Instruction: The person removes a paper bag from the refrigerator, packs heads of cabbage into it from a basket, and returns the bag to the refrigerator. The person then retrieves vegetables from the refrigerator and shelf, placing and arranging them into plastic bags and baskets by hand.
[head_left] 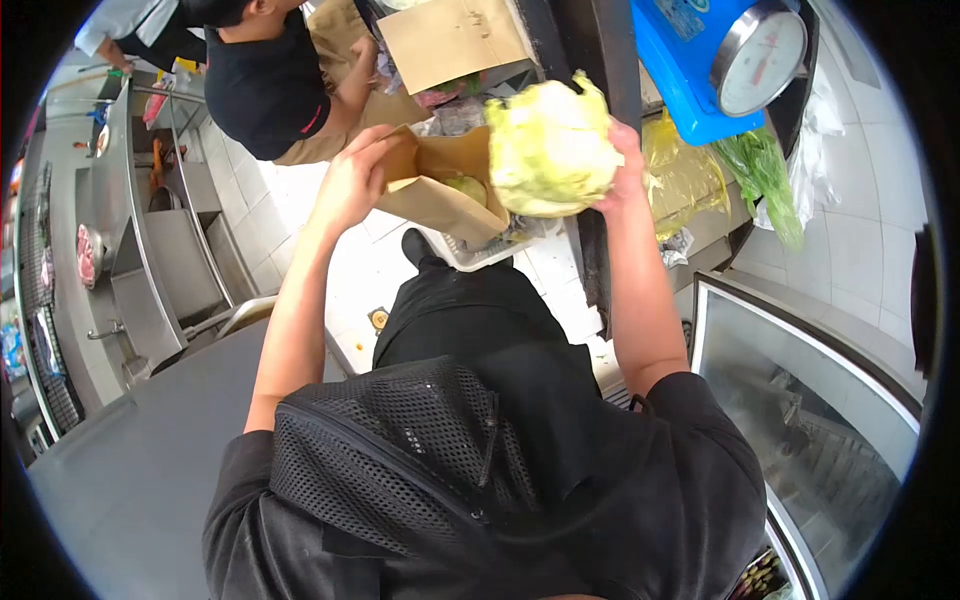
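Observation:
A pale yellow-green head of lettuce [553, 150] is in my right hand [626, 168], whose fingers wrap its right side. It is held up just right of the mouth of a brown paper bag [440, 208]. My left hand [358, 178] grips the bag's left rim, with the thumb and fingers closed over the paper. Inside the bag a pale green piece [468, 188] shows in part. Below the bag is a white plastic crate [478, 260], its contents mostly hidden.
A co-worker in a black shirt [262, 85] bends over another paper bag at upper left. A blue scale [690, 70], leafy greens [765, 180] and a yellow plastic bag [685, 180] are at right. A glass-doored fridge [810, 400] stands at lower right.

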